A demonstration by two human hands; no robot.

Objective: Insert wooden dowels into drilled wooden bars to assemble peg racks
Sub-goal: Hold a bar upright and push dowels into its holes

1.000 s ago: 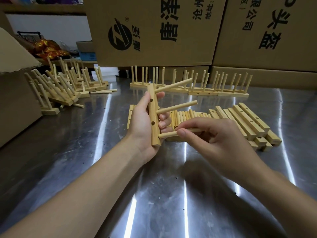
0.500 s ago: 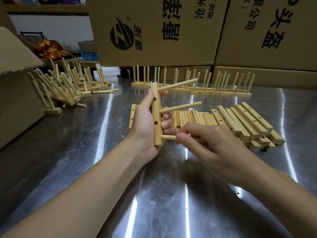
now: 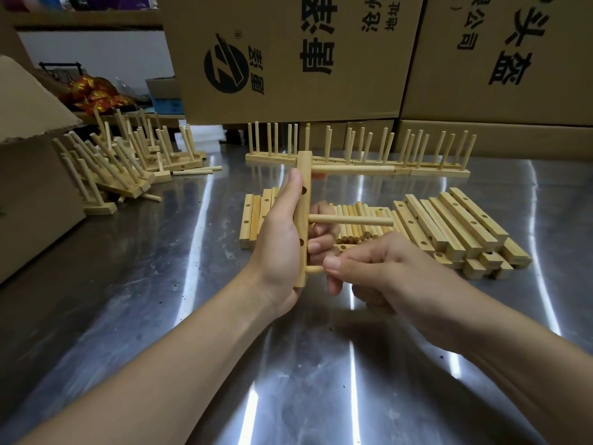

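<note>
1. Head view, straight into it: gripping the drilled bar (image 3: 303,207) upright in the left hand (image 3: 282,239), fingers curled round behind it, well clear of the steel table (image 3: 160,284), near mid-frame.
2. Pinching the lowest dowel (image 3: 316,269) in the right hand (image 3: 385,271), thumb and forefinger closed on it just beside the bar, apparently seating it in the bottom hole.
3. Counting three pegs in now: the top dowel (image 3: 353,169), the middle dowel (image 3: 349,220) and this lowest one, leaving two holes open in between.
4. Reading all of it as light, dry and stiff: small wooden stock, no give, easily managed one-handed.
5. Judging the fit to be friction only, so best to hold each dowel close to its entering end and push dead straight; slim enough to jam or crack if cocked sideways.
6. Best to take the bar round its middle, between pegs, as here; smooth faces, so likely to twist in the palm under a hard push.
7. Spotting stock behind: loose dowels (image 3: 362,236) lying flat, spare bars (image 3: 449,223) stacked just to their right, finished racks (image 3: 433,170) lined up at the back, a tumbled heap of racks (image 3: 122,168) far left, cardboard boxes (image 3: 288,59) beyond.
</note>
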